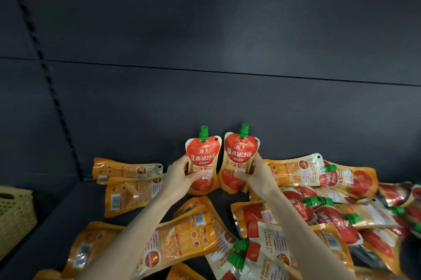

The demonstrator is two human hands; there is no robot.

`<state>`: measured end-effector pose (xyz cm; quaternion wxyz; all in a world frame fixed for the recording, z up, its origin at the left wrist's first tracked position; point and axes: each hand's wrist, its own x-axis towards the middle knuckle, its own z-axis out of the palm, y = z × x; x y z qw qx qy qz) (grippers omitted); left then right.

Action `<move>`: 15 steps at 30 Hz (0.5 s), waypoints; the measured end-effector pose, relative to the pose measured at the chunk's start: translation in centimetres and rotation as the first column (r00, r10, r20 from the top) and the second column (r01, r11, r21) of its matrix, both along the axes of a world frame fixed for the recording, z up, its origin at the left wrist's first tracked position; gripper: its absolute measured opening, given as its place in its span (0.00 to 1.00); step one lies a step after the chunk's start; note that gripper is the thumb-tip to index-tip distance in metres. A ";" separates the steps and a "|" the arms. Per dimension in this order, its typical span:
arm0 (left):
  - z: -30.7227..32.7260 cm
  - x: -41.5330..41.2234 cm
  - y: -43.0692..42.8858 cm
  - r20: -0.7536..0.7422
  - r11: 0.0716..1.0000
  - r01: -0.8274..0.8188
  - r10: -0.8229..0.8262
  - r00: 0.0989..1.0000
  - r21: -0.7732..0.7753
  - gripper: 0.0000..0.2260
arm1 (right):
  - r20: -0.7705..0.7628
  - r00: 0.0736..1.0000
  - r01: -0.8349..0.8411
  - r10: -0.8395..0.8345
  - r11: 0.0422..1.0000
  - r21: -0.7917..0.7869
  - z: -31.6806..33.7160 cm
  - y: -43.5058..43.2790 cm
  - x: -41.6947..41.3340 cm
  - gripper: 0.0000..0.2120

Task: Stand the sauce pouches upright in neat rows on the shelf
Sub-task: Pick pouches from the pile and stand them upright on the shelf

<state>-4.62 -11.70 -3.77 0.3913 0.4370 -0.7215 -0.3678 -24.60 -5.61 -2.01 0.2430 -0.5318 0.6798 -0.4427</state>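
Fingers of your left hand point(182, 174) curl round the left pouch point(203, 154). Your right hand point(256, 172) grips the right pouch point(239, 154). Both stand mid-frame on the shelf point(68, 211). Let go fast and they may flop.

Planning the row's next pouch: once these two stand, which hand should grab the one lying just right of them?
Right, probably. The right hand grips the right upright pouch, and the lying pouch sits directly beside it. The left hand, on the left upright pouch, would have to cross both.
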 end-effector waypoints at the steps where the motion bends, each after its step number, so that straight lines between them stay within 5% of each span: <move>1: 0.2 -0.1 0.0 -0.022 1.000 0.020 -0.019 1.000 0.010 0.20 | -0.015 1.000 -0.023 0.023 1.000 0.010 0.1 0.0 -0.1 0.25; 15: 0.5 -0.4 0.2 -0.001 0.993 0.099 -0.099 0.995 0.060 0.23 | -0.085 0.994 -0.062 0.069 0.995 0.084 0.7 0.0 -1.3 0.26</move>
